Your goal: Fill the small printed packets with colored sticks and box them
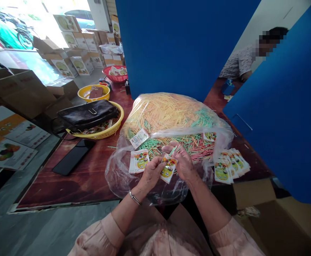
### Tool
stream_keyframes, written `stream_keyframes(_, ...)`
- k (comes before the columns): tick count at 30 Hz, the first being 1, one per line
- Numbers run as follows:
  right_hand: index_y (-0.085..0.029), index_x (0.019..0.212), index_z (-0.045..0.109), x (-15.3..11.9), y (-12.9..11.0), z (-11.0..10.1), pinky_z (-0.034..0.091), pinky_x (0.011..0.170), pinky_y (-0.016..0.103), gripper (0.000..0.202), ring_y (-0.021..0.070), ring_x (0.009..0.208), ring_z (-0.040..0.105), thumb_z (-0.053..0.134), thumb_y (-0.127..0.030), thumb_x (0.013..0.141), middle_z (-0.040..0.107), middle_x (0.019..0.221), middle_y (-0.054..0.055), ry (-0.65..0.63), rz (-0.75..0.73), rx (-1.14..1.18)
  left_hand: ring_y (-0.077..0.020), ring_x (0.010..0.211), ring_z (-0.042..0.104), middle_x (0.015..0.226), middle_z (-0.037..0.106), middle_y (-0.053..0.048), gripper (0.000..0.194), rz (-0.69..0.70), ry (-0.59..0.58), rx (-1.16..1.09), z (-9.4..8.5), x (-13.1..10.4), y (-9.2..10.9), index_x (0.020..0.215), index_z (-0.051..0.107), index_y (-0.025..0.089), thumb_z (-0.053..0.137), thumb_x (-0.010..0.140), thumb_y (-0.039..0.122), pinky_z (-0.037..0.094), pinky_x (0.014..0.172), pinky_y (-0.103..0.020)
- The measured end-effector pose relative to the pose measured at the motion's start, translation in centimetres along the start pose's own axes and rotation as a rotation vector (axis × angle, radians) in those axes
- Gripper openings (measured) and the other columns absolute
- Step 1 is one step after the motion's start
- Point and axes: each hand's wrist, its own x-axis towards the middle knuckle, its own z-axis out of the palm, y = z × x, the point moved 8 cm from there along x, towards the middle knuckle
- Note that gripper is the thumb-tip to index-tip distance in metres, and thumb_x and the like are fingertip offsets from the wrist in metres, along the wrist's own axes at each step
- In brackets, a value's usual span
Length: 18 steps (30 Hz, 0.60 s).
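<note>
Head view: a tall, flat blue panel (177,46) stands behind your glossy reddish-brown desk (72,192), blocking the view straight ahead; a second blue panel (286,117) at right partly hides a person (235,65) in a patterned top. White-and-orange cardboard cartons (11,153) at left bear fruit pictures and lettering too blurred to read. Before you sits a big clear plastic bag (120,185), open towards you, of thin yellow, green and pink sticks (161,110). Left of it, a black handbag (88,113) lies across a round yellow plastic basket (118,124), covering much of its contents; a black smartphone (72,156) lies just in front. Fanned white packets (232,165) with fruit faces lie beside the bag's right edge.

Your left grip (151,173) pinches one small white fruit-print packet (168,169) near the bag's mouth, its print too small to read. Your right grip (184,165), against the packet's other side, holds a few pale-green sticks (174,150).
</note>
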Motion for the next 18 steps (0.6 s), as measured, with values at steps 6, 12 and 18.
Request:
stream_keyframes(6, -0.023, 0.109, 0.06, -0.1, -0.7, 0.3, 0.04, 0.098, 0.041, 0.035, 0.0214, 0.107, 0.058, 0.044, -0.046, 0.088, 0.066, 0.109, 0.006, -0.127, -0.027, -0.396, -0.0076, 0.059, 0.049, 0.067, 0.055, 0.004, 0.023, -0.037, -0.048, -0.122, 0.4, 0.1, -0.3, 0.079, 0.053, 0.016, 0.064, 0.072, 0.035, 0.041, 0.058, -0.021)
stream_keyframes(12, -0.027, 0.129, 0.047, -0.9, -1.4, 0.2, 0.033, 0.105, 0.038, 0.047, 0.0197, 0.124, 0.044, 0.041, -0.049, 0.088, 0.051, 0.132, 0.004, -0.205, -0.098, -0.708, -0.0088, 0.062, 0.054, 0.072, 0.059, 0.003, 0.026, -0.07, -0.078, -0.157, 0.7, -0.3, 0.0, 0.085, 0.054, 0.016, 0.064, 0.073, 0.037, 0.043, 0.06, -0.022)
stream_keyframes(18, -0.025, 0.13, 0.04, -2.4, -1.4, 0.5, 0.044, 0.093, 0.035, 0.051, 0.019, 0.109, 0.053, 0.052, -0.043, 0.083, 0.052, 0.125, 0.007, -0.118, -0.162, -0.684, -0.0078, 0.064, 0.054, 0.075, 0.06, 0.002, 0.024, -0.016, -0.031, -0.185, 1.0, -0.5, 0.7, 0.085, 0.056, 0.016, 0.066, 0.072, 0.033, 0.044, 0.06, -0.019)
